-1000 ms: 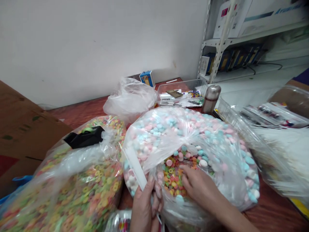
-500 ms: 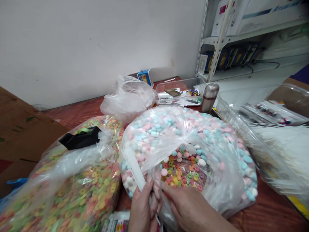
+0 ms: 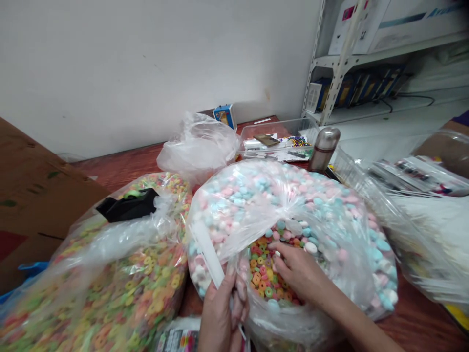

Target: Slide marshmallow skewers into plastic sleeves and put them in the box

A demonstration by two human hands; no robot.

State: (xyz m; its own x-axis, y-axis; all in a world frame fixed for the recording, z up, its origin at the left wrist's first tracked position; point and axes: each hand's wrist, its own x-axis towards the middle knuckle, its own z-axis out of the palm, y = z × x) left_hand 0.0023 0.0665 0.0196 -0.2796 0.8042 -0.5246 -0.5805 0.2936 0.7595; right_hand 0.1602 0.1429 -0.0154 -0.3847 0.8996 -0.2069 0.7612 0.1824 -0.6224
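Observation:
A large clear plastic bag point(image 3: 293, 195) of pastel pink, blue and white candies lies in front of me, its mouth folded open. Inside the opening shows a mound of colourful cereal rings point(image 3: 262, 278). My right hand point(image 3: 298, 274) reaches into the opening, its curled fingertips among the rings and candies; whether they pinch a piece is hard to see. My left hand point(image 3: 222, 313) grips the bag's near edge beside a white plastic strip point(image 3: 207, 254). To the left sits a bulging bag of cereal rings point(image 3: 110, 288), with a black tape dispenser point(image 3: 128, 205) on top.
Behind the bags are a crumpled plastic bag point(image 3: 198, 146), a clear box of small items point(image 3: 274, 142) and a steel flask point(image 3: 324, 149) on a red-brown table point(image 3: 124, 168). Cardboard point(image 3: 32, 195) stands left, another plastic bag point(image 3: 410, 225) lies right, and a metal shelf point(image 3: 340, 63) stands behind.
My right hand has moved up from the bag's near edge and deeper into the opening, over the rings. My left hand stays on the edge, and the view has shifted slightly.

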